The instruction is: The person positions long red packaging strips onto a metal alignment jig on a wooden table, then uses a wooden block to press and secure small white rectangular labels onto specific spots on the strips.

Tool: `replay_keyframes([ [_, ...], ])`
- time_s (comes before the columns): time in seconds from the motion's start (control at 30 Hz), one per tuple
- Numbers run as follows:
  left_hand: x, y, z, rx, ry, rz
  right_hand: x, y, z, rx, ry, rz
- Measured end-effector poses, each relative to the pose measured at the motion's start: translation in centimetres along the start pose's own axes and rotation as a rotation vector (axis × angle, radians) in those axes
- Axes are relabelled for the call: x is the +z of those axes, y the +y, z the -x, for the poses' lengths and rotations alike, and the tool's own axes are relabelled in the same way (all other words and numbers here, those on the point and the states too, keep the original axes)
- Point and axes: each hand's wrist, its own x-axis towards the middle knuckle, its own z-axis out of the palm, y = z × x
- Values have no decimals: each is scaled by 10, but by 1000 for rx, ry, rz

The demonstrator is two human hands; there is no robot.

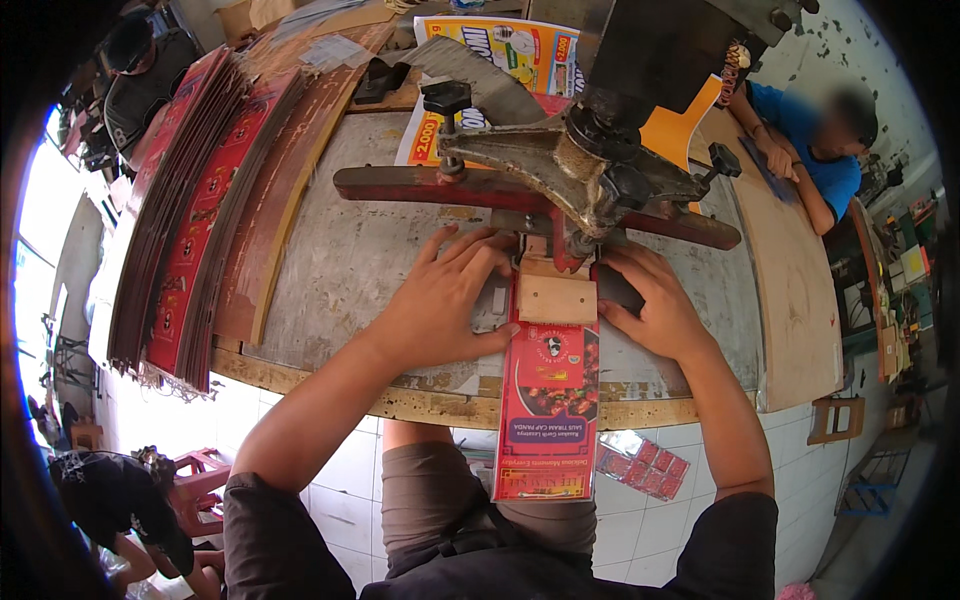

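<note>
Fingers [470, 255] of left hand [450, 305] spreading open, pressing flat on grey desk [340, 260] just left of red printed carton strip [548, 410]. Right hand [655, 305] lying loosely curled, gripping nothing, touching strip's right edge. Strip running under metal press [570, 170], hanging over desk's near edge. Stacked red cartons [190, 220] lying well left of strip.
</note>
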Motion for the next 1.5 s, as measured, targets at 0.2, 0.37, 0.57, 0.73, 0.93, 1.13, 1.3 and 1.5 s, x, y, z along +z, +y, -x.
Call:
replay_keyframes([
  [0.2, 1, -1, 1, -2, -3, -5, 2, 2, 2, 2, 6, 5],
  [0.37, 4, 0, -1, 18, 46, -24, -1, 1, 1, -5, 16, -7],
  [0.57, 1, 2, -2, -10, 19, -26, -3, -1, -1, 13, 28, -27],
  [0.73, 1, 3, -5, -6, 13, -35, -3, 0, 0, 9, 39, -22],
  [0.93, -2, 6, -4, -2, 16, -55, 0, 2, 2, -24, 27, -24],
  [1.13, -2, 7, -5, 26, 25, -50, 3, 4, 5, -119, 140, 61],
  [1.3, -4, 8, -1, 77, 118, -69, -2, -4, 7, -151, 159, 84],
  [1.5, -5, 21, 12, 142, 188, -100, 8, -36, 17, -162, 263, -20],
])
